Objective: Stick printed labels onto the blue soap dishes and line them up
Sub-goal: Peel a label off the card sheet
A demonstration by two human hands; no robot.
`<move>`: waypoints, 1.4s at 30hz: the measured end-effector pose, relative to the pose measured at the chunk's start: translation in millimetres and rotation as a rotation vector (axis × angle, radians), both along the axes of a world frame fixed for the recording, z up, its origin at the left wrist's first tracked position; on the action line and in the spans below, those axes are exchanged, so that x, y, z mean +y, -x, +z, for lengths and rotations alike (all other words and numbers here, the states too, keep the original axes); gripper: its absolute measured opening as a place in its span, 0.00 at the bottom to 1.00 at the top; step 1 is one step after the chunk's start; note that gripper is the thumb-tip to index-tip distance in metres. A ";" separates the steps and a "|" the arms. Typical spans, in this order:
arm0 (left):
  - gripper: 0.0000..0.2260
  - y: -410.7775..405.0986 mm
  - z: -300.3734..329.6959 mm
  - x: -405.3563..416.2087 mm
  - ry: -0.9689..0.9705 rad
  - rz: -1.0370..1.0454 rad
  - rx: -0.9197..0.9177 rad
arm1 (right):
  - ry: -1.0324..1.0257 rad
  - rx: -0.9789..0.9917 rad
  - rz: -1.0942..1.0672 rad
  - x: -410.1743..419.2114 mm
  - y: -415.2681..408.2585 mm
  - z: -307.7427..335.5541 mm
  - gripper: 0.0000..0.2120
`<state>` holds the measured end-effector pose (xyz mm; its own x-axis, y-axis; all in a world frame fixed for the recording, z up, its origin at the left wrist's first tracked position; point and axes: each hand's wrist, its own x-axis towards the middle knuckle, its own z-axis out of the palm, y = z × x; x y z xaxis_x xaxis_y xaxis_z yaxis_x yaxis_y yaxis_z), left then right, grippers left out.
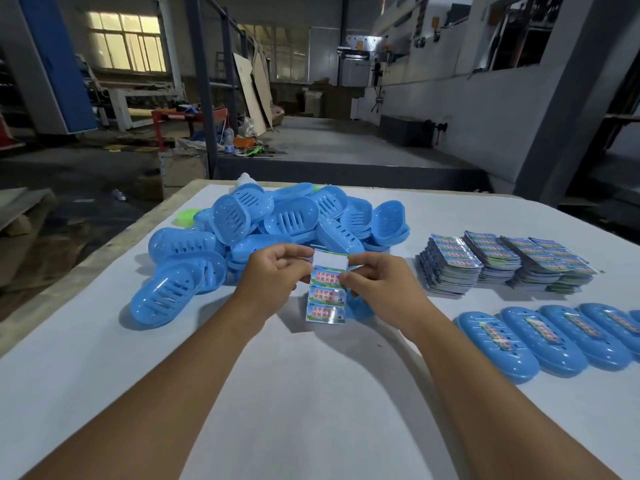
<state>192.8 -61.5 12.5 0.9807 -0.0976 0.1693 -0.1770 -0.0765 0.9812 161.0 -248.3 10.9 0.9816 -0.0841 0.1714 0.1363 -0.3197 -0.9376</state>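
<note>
Both hands were raised over the middle of the white table (pixel 104 358), working on a label sheet (pixel 325 292) held upright between them. The left hand (pixel 273 275) pinched the sheet's upper left edge, at the bare white backing where a label was already gone. The right hand (pixel 374 278) pinched at the right edge of the topmost remaining label, fingers curled tight, apparently lifting its corner. The step in hand looked like peeling one label free.

Behind the hands, toward the far left, lay the heap of unlabelled blue soap dishes (pixel 270 226). At the near right stood a row of labelled dishes (pixel 554 337), side by side and touching. Far right of the hands sat the stacks of label sheets (pixel 502 261).

The next move would probably call for pulling the label clear without creasing it, taking a dish from the heap, pressing the label flat along its slotted face, then setting it at the left end of the row
</note>
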 end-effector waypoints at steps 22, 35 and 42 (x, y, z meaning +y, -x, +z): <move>0.09 10.0 0.8 1.9 0.043 -0.169 -0.002 | 0.286 -0.169 -0.026 1.7 9.2 -4.2 0.09; 0.08 9.2 -2.6 -2.8 -0.035 -0.046 -0.034 | 0.107 -0.041 -0.007 3.9 15.3 6.4 0.09; 0.07 12.7 -3.2 -4.8 -0.036 -0.073 -0.034 | 0.171 -0.039 -0.043 7.8 13.6 4.9 0.11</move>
